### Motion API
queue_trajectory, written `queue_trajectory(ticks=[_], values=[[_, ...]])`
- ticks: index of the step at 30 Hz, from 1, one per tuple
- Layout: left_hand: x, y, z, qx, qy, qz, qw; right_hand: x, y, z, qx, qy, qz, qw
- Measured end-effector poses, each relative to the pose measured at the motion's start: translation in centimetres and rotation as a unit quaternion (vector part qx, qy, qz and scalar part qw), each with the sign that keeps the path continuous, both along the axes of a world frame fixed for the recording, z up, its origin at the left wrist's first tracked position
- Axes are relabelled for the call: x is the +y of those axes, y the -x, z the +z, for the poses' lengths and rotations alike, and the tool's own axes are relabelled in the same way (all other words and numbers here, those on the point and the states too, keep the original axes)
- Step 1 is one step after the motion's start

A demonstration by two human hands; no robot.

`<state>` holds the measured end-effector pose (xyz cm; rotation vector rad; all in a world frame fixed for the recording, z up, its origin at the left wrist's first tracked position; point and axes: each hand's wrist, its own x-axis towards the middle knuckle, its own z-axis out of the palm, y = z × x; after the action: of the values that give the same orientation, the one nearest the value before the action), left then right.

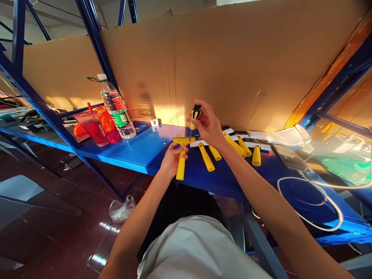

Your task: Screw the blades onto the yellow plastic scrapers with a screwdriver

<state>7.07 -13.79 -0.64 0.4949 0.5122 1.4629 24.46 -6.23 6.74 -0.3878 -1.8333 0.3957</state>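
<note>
My left hand (171, 159) is closed around the neck of a yellow T-shaped scraper (180, 169), whose wide head points away from me and whose handle hangs toward the table's front edge. My right hand (208, 123) grips a black and yellow screwdriver (196, 112) held upright. Its shaft runs down to the right end of the scraper's head; whether the tip sits in a screw is too small to tell. Just right of the scraper, several loose yellow handles lie on the blue table, among them a nearby handle (206, 158) and a short handle (256, 156).
On the left of the blue table (151, 149) stand a large water bottle (117, 106) and a red drink cup (93, 130). A phone (290, 157) and a looped white cable (338, 217) lie at right. Cardboard (226, 58) walls off the back, between blue posts.
</note>
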Motion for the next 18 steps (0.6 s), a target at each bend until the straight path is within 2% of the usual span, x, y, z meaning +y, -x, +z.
queue_trajectory(ticks=[6, 13, 15, 18], values=[[-0.2, 0.0, 0.0, 0.005, -0.005, -0.005, 1.0, 0.8, 0.1, -0.2, 0.028, -0.03, -0.108, 0.993], [-0.2, -0.1, 0.2, 0.003, -0.005, -0.004, 1.0, 0.4, 0.1, -0.4, 0.024, -0.066, -0.152, 0.986], [-0.2, -0.1, 0.1, 0.004, -0.007, 0.0, 1.0, -0.2, 0.1, -0.2, 0.014, -0.074, -0.147, 0.986], [-0.2, -0.1, 0.0, 0.007, -0.006, 0.004, 1.0, -0.7, 0.2, 0.0, 0.011, -0.056, -0.087, 0.995]])
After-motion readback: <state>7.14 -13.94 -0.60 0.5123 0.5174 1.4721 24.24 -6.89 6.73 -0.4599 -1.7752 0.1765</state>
